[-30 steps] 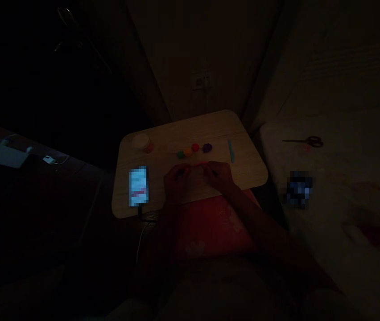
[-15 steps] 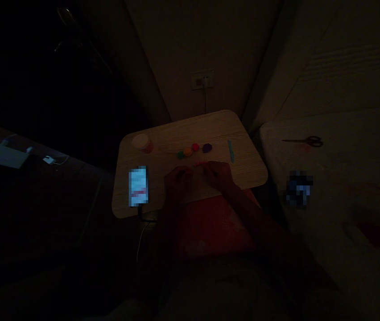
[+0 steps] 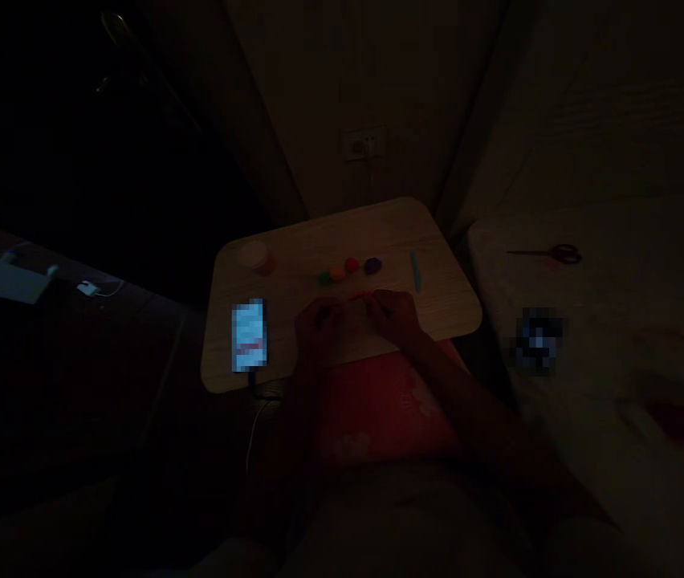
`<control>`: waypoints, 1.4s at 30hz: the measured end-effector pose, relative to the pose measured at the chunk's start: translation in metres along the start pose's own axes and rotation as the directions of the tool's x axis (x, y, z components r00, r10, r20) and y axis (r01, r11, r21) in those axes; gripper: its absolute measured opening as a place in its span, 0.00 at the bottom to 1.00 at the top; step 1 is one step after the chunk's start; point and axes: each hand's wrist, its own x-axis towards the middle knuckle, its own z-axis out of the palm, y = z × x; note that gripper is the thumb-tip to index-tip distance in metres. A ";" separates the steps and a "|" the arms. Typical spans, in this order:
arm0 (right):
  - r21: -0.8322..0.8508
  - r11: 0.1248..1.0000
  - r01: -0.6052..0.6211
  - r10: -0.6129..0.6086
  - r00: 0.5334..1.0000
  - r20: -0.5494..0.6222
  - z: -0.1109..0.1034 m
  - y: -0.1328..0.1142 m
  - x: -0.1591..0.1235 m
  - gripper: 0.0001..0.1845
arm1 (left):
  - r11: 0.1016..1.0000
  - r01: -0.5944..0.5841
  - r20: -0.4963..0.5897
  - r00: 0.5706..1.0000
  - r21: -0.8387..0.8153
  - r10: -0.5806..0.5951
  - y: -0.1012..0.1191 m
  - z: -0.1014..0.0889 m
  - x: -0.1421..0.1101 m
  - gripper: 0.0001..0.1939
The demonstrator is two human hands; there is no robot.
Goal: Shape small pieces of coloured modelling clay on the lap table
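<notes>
Green, orange, red and purple against wood grain

The bench point(image 3: 378, 230) is pale brown, streaked with wood grain. Across it, left to right, run a green lump point(image 3: 325, 278), an orange lump point(image 3: 337, 274), a red lump point(image 3: 352, 264) and a dark purple lump point(image 3: 372, 266). Nearer, a thin strip point(image 3: 361, 295) is red; right, a flat tool point(image 3: 416, 271) is light blue. Left, a blurred screen point(image 3: 250, 325) is pale blue with a pinkish-purple band. A red surface point(image 3: 378, 409), nearest, carries pale blotches.
</notes>
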 end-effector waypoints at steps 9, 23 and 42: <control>-0.033 0.999 -0.002 0.003 1.000 0.010 -0.002 -0.001 0.001 0.27 | 0.995 0.039 -0.026 0.999 -0.088 -0.041 0.004 0.005 -0.001 0.11; -0.010 1.000 0.003 -0.003 1.000 0.000 -0.002 -0.001 0.001 0.29 | 1.000 -0.020 0.031 0.999 -0.024 0.021 0.005 0.001 0.001 0.14; -0.014 1.000 0.007 -0.007 1.000 0.006 -0.002 0.000 0.001 0.29 | 0.996 -0.075 0.038 0.997 0.043 0.073 0.003 -0.001 0.001 0.08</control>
